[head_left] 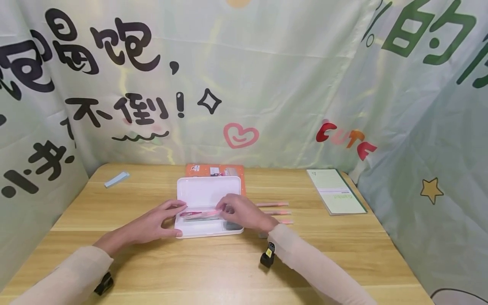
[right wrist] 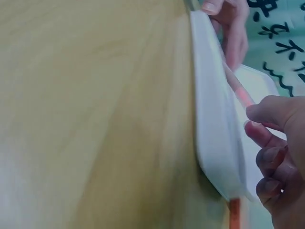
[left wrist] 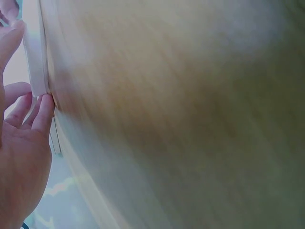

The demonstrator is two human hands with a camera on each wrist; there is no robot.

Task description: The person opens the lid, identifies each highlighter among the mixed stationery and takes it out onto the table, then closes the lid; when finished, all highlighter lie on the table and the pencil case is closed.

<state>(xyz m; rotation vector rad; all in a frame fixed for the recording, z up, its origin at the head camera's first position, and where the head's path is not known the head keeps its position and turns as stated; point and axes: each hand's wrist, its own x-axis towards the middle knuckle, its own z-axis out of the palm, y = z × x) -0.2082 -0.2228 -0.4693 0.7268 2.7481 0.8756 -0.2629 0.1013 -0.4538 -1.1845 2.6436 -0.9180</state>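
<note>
A white pencil case (head_left: pixel 209 190) lies with its lid raised, in the middle of the table. At its left end my left hand (head_left: pixel 162 220) holds it, thumb at the front corner and fingers near the hinge. Over the tray's right part, my right hand (head_left: pixel 244 210) pinches a pen with a pink section (right wrist: pixel 243 95) between thumb and forefinger. The pen lies lengthwise over the tray, pointing toward my left hand. In the head view pink and clear pens (head_left: pixel 192 215) overlap in the tray. My right hand hides part of the tray.
An orange booklet (head_left: pixel 215 170) lies behind the case. Several pink-tipped pens (head_left: pixel 282 212) lie to its right, partly behind my right hand. A pale green notepad (head_left: pixel 337 192) is at the back right, a small light-blue strip (head_left: pixel 117 179) at the back left. Printed cloth (head_left: pixel 282 84) surrounds the table (head_left: pixel 190 271).
</note>
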